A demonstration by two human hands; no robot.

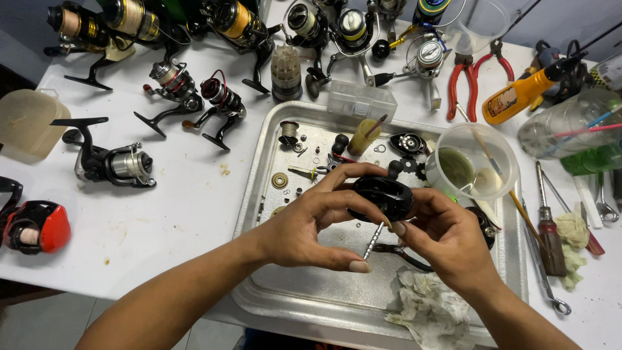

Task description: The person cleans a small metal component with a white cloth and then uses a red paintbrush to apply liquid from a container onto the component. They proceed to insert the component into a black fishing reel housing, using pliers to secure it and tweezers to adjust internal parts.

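Crumpled grey-white cloth rag point(433, 311) lies nearest, on the dimpled aluminium tray point(304, 295). Above the tray both hands close round a glossy black rounded reel body point(382, 196): left hand point(304, 227) curled over its left side, right hand point(440, 236) pinching the right and touching a thin threaded steel shaft point(373, 240) hanging below. Judged as partway through: small brass washers and screws point(285, 180) sit loose on the tray, apart from the body. Further off, a clear plastic cup point(473, 162), red-handled pliers point(463, 84), and several metal spinning reels point(214, 97) on the white desk point(162, 220).
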